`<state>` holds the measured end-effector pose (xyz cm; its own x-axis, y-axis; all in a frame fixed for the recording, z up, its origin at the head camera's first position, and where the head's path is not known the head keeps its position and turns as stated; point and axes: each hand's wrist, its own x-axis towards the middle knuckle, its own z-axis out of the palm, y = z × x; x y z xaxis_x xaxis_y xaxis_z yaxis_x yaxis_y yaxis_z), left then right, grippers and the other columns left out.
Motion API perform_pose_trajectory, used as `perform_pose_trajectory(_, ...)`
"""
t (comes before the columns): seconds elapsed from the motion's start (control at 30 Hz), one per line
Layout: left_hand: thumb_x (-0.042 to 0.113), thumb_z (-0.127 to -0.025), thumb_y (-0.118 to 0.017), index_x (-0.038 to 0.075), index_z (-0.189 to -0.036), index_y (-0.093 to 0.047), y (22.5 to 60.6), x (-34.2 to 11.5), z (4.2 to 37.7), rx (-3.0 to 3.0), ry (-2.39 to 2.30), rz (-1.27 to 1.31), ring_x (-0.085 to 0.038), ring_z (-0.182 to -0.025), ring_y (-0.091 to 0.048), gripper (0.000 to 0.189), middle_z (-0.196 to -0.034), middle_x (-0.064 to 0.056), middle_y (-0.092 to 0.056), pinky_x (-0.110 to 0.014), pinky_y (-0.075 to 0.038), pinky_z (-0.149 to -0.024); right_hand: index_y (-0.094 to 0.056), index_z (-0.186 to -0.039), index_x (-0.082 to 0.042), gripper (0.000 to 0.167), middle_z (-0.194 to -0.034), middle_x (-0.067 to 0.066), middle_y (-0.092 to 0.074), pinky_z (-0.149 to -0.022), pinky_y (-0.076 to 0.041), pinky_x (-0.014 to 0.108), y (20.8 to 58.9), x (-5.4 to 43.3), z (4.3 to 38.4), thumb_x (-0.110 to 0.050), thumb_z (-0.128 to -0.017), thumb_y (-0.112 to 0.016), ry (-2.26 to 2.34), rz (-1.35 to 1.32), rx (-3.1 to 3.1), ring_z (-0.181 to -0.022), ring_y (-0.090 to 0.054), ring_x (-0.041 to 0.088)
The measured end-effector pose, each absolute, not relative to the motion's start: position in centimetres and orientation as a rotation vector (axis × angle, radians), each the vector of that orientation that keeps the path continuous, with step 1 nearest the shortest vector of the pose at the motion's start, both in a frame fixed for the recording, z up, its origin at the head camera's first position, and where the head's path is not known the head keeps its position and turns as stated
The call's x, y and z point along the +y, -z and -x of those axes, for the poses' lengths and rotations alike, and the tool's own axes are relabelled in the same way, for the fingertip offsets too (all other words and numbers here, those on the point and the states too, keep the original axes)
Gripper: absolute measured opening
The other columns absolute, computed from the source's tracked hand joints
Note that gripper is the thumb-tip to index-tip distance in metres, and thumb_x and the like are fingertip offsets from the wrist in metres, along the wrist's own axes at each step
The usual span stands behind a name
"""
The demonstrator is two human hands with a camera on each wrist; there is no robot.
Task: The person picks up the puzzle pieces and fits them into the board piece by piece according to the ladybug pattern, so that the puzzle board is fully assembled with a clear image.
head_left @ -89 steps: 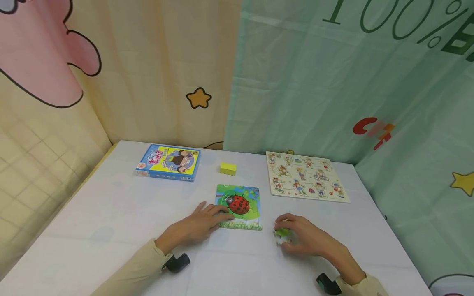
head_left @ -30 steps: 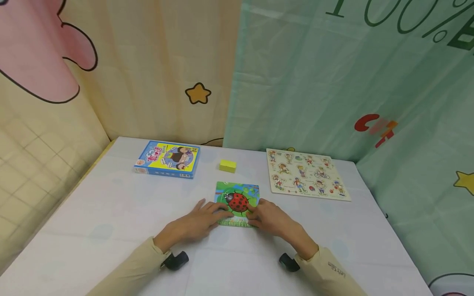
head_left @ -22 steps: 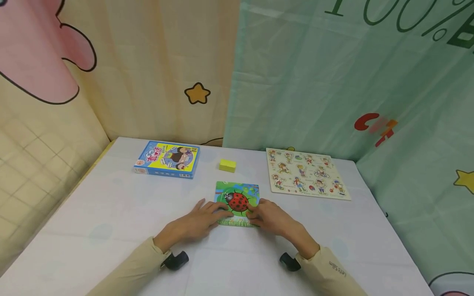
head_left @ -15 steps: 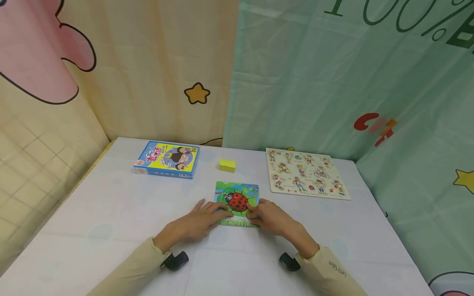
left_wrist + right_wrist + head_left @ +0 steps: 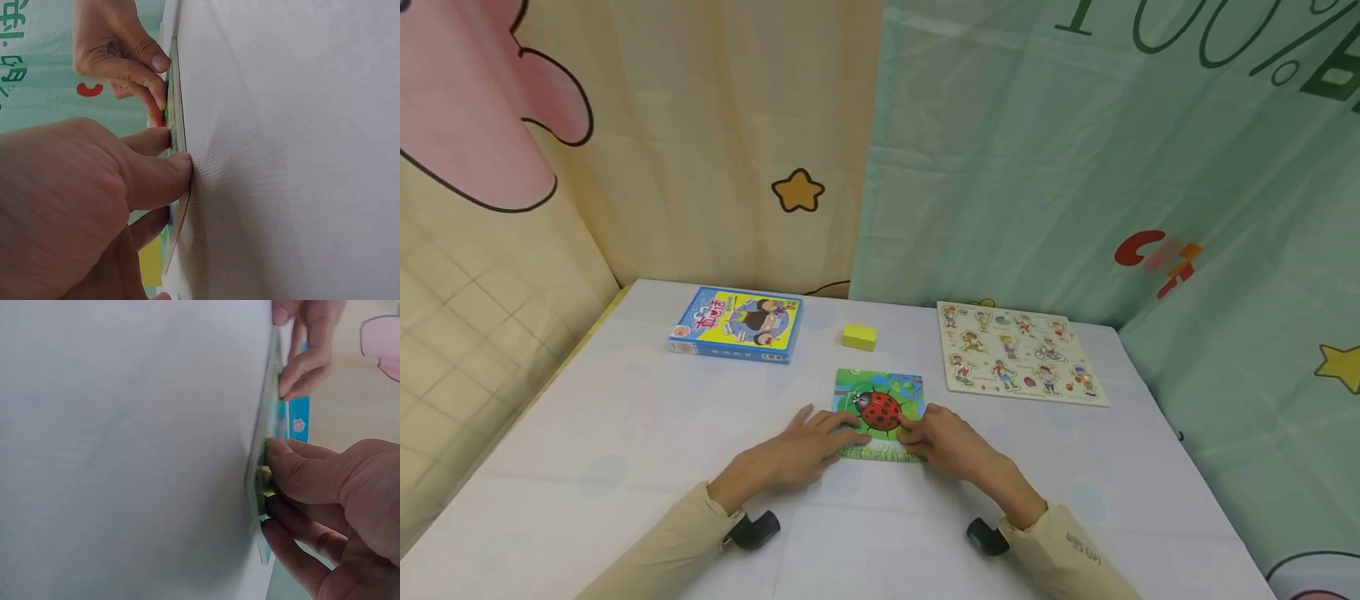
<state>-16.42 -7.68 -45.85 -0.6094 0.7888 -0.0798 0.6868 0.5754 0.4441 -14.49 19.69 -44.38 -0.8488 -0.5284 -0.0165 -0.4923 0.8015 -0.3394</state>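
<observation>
A square ladybug jigsaw puzzle (image 5: pixel 878 410) lies flat on the table, with blue sky above and grass along its near edge. From the left, my left hand (image 5: pixel 801 450) rests its fingertips on the puzzle. Its thumb (image 5: pixel 169 178) touches the near edge in the left wrist view. My right hand (image 5: pixel 953 442) is at the puzzle's right side, thumb and fingers pinching a small green-yellow puzzle piece (image 5: pixel 267 480) at the board's surface. These fingers cover most of the piece, so how it sits in the board cannot be told.
A yellow block (image 5: pixel 859 337) lies just behind the puzzle. Back left is a blue and yellow box (image 5: pixel 737 323); back right lies a cream peg-puzzle board (image 5: pixel 1021 353) with printed children. White cloth covers the table (image 5: pixel 647 467), and curtains (image 5: pixel 985 183) hang behind it.
Since three seconds ago my right hand has carried the puzzle piece leftward from the table onto the puzzle's right side. In the last second both hands have stayed almost still.
</observation>
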Motion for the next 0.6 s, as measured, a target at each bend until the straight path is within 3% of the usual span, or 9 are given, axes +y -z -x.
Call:
perform_pose_trajectory(0.23,0.015,-0.104,-0.051,0.026,-0.148,-0.048,45.9,-7.9,16.5,2.531,-0.539,-1.232,-0.029,-0.144,-0.036,0.046,-0.154,-0.003,-0.04,-0.066,-0.013,-0.121,-0.077,-0.108,-0.007,0.024,-0.121,0.011,-0.07,-0.063,-0.044,0.02,44.6,19.8,14.7,-0.014,-0.085,-0.079,0.51,0.826,2.899,-0.081,-0.056,0.012)
perform_pose_trajectory(0.3,0.015,-0.104,-0.051,0.027,-0.148,-0.049,45.9,-7.9,16.6,2.521,-0.563,-1.237,-0.029,-0.143,-0.037,0.045,-0.153,-0.003,-0.041,-0.067,-0.013,-0.121,-0.079,-0.106,-0.008,0.024,-0.121,0.01,-0.071,-0.07,-0.049,0.025,44.6,19.8,14.9,-0.014,-0.083,-0.08,0.53,0.815,2.91,-0.087,-0.058,0.014)
perform_pose_trajectory(0.4,0.016,-0.104,-0.052,0.027,-0.146,-0.052,45.9,-8.1,16.9,2.511,-0.611,-1.262,-0.028,-0.139,-0.039,0.043,-0.151,-0.002,-0.045,-0.067,-0.015,-0.12,-0.079,-0.107,-0.009,0.027,-0.128,0.011,-0.069,-0.092,-0.053,0.038,44.7,19.9,15.4,-0.015,-0.082,-0.083,0.559,0.783,2.913,-0.108,-0.062,0.024)
perform_pose_trajectory(0.5,0.018,-0.104,-0.053,0.024,-0.142,-0.056,46.1,-8.2,17.3,2.527,-0.643,-1.309,-0.027,-0.135,-0.043,0.039,-0.146,-0.002,-0.05,-0.068,-0.017,-0.118,-0.071,-0.122,-0.005,0.045,-0.145,0.018,-0.055,-0.11,-0.044,0.051,44.9,20.2,16.0,-0.019,-0.081,-0.084,0.572,0.717,2.888,-0.133,-0.051,0.036)
perform_pose_trajectory(0.6,0.022,-0.102,-0.058,0.019,-0.139,-0.059,46.3,-7.9,17.7,2.592,-0.625,-1.319,-0.028,-0.135,-0.046,0.037,-0.141,-0.003,-0.055,-0.066,-0.019,-0.119,-0.055,-0.141,-0.002,0.073,-0.156,0.02,-0.04,-0.117,-0.035,0.054,45.0,20.7,16.7,-0.028,-0.079,-0.086,0.574,0.621,2.854,-0.145,-0.037,0.04)
